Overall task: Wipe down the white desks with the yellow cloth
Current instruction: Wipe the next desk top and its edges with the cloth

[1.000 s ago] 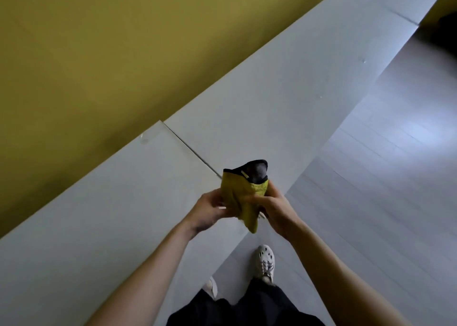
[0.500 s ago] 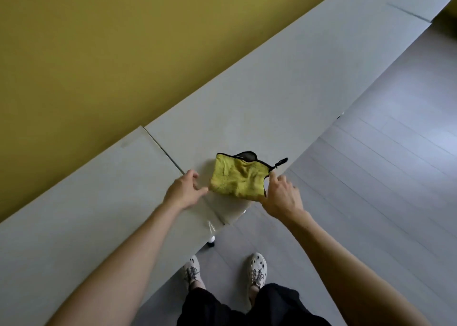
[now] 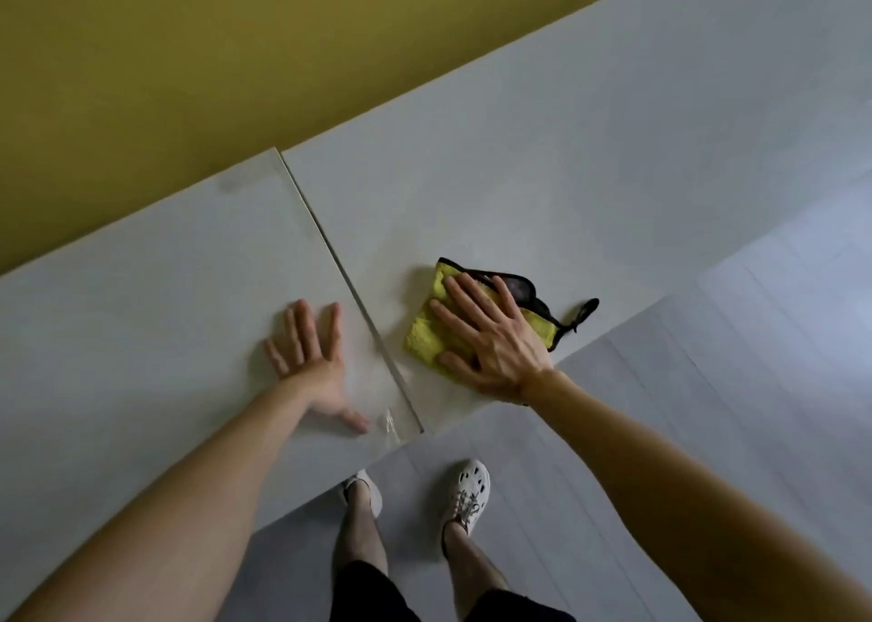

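Note:
The yellow cloth (image 3: 421,334), folded and edged in black with a small loop, lies on the right white desk (image 3: 566,173) close to its front edge. My right hand (image 3: 490,338) lies palm down on top of it with the fingers spread, pressing it to the surface. My left hand (image 3: 311,357) rests flat and empty on the left white desk (image 3: 141,338), just left of the seam (image 3: 349,286) between the two desks.
The desks stand in a row against a mustard-yellow wall (image 3: 236,55). Grey plank floor (image 3: 708,432) runs along their front edge. My feet in white shoes (image 3: 465,484) stand at the seam's front corner.
One second ago both hands held the cloth in the air. It was then laid on the right desk; my right hand now covers it and my left hand has flattened onto the left desk.

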### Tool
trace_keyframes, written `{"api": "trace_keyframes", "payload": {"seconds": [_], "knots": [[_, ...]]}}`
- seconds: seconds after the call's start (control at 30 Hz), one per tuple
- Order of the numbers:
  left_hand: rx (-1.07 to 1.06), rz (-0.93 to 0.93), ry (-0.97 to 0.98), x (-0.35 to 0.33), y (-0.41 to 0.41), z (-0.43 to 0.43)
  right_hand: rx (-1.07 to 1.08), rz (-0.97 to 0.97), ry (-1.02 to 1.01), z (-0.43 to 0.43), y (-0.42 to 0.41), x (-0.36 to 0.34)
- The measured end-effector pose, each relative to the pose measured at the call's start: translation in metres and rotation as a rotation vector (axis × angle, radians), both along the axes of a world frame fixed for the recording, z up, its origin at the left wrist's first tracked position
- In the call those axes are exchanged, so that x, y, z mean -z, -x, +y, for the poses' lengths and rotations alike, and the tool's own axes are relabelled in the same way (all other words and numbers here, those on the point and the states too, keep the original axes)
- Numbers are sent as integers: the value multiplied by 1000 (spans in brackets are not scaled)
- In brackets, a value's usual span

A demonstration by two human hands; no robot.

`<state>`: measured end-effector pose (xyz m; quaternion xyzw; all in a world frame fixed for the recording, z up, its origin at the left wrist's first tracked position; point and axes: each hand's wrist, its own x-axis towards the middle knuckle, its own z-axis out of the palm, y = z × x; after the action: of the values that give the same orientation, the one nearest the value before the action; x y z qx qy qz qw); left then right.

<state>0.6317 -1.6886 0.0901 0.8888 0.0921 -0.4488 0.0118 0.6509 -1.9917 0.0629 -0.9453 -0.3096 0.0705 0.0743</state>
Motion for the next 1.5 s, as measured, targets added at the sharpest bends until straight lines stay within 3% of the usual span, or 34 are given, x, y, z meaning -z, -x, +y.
{"api": "trace_keyframes", "payload": {"seconds": [0.17,0.23,0.37,0.5,0.67,0.83,0.97,1.03,1.1,1.17,1.3,1.4,1.5], "knots": [[-27,38,62,-7,2,0,-235,1,134,-10,-44,-3],[-26,49,62,-9,4,-1,-94,-25,122,-7,-98,-3],[-28,50,87,-10,4,0,385,4,58,18,-191,-2],[-33,77,100,-10,4,0,456,15,61,38,-168,5],[-48,87,113,-13,2,-1,202,-16,194,12,-190,-13],[-40,95,128,-12,1,2,162,-11,86,32,-153,-2],[-48,87,159,-15,3,2,-229,50,118,46,-70,-6],[-32,90,160,-15,2,2,-425,21,175,39,-83,-12],[-31,78,154,-13,2,3,-482,-28,225,38,-131,-10],[-50,78,159,-12,2,3,-293,-18,177,44,-179,-3],[-42,87,171,-12,2,6,303,-1,-1,80,-203,11],[-38,99,173,-16,0,5,359,2,-8,87,-197,8],[-54,107,174,-20,0,6,181,-40,-8,79,-198,3]]}}
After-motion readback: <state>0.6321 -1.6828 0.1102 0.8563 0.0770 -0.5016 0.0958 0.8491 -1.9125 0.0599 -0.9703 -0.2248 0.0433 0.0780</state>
